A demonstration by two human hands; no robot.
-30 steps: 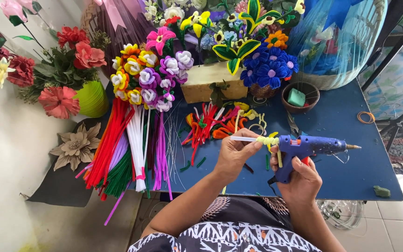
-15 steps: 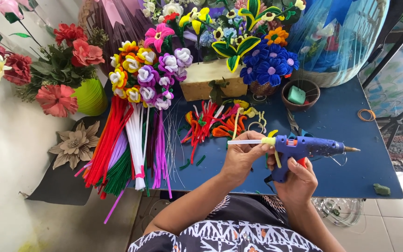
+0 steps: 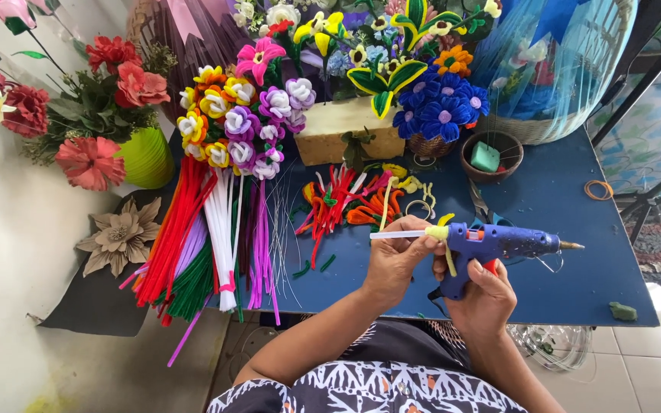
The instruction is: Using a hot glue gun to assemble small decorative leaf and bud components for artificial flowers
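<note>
Head view: my left hand (image 3: pixel 393 260) pinches the thin, light glue stick (image 3: pixel 399 234) near its rear end while my right hand (image 3: pixel 485 294) wraps the blue glue gun (image 3: pixel 499 243) by its rigid handle.

Bare blue tabletop (image 3: pixel 560 291) lies open to the right of the glue gun (image 3: pixel 499 243). Ahead, loose pipe-cleaner pieces (image 3: pixel 346 203), scissors (image 3: pixel 480 205) and a small brown bowl (image 3: pixel 491 157) block the way. Left, bundled pipe cleaners (image 3: pixel 208 245) crowd the table edge.

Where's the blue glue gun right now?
The blue glue gun is in the right hand, over the blue table's front edge, right of the left hand.
</note>
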